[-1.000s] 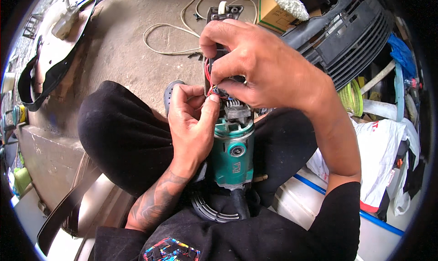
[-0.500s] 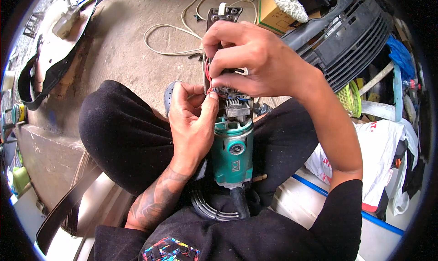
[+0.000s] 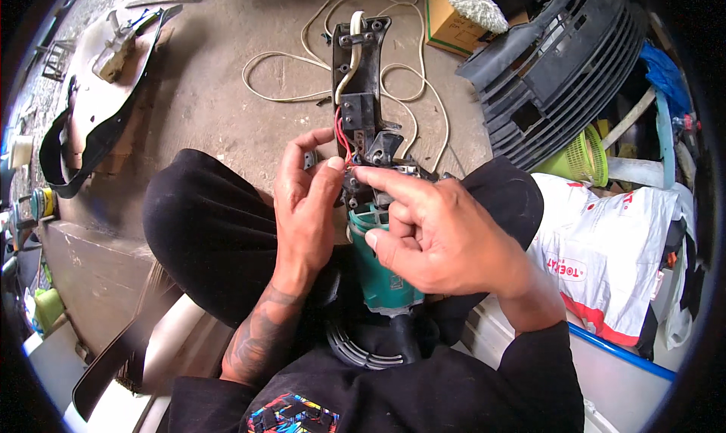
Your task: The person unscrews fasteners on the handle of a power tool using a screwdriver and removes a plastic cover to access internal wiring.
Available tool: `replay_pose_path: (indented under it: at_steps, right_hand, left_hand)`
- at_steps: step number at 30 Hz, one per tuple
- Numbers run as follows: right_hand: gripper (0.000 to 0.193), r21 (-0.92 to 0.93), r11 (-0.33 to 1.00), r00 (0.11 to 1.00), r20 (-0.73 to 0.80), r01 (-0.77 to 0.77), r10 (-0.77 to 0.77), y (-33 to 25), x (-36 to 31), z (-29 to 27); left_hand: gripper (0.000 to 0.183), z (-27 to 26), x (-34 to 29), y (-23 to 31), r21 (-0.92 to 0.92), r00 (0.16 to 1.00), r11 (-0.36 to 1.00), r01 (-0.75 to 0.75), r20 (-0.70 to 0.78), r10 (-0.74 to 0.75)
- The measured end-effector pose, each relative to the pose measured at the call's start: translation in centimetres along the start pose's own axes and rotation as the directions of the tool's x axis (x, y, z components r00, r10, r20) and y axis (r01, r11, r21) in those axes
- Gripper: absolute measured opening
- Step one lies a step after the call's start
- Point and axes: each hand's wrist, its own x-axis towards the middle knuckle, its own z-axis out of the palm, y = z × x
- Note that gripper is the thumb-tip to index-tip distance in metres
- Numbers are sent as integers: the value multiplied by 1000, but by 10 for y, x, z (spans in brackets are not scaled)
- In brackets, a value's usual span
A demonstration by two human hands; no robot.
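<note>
An angle grinder (image 3: 380, 274) with a green body lies lengthwise between my legs, its curved guard (image 3: 361, 350) near my lap. Its black rear handle half (image 3: 370, 62) is opened up and points away, with a white cord (image 3: 352, 66), a black switch block (image 3: 358, 123) and red wires (image 3: 342, 130) exposed. My left hand (image 3: 302, 195) is closed at the handle's left edge, thumb tip beside the red wires. With index finger stretched out, my right hand (image 3: 435, 232) touches the wiring where handle meets body. Its other fingers are curled and hold nothing visible; it covers part of the green body.
Looped white cord (image 3: 276, 99) lies on the concrete floor (image 3: 227, 47) ahead. To the right are a black slatted grille (image 3: 560, 70), a cardboard box (image 3: 450, 24), a green basket (image 3: 582, 157) and a white plastic bag (image 3: 605, 244). A large curved panel (image 3: 106, 93) lies at left.
My right hand has come down and back from above the handle, uncovering the switch block and red wires. Its index finger now reaches onto the wiring. My left hand has shifted slightly left.
</note>
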Motion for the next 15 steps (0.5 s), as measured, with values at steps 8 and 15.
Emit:
replay_pose_path:
  at_steps: [8,15]
  right_hand:
    - [68,-162,973,966,-168,167,-194,11,-4,18]
    - [53,-39,998,999,1,53,-53,-1,-3,3]
  left_hand:
    - [30,1,0,11,82,1000,996,21,14,-22]
    - [25,7,12,41,429,999,903,5,44,-27]
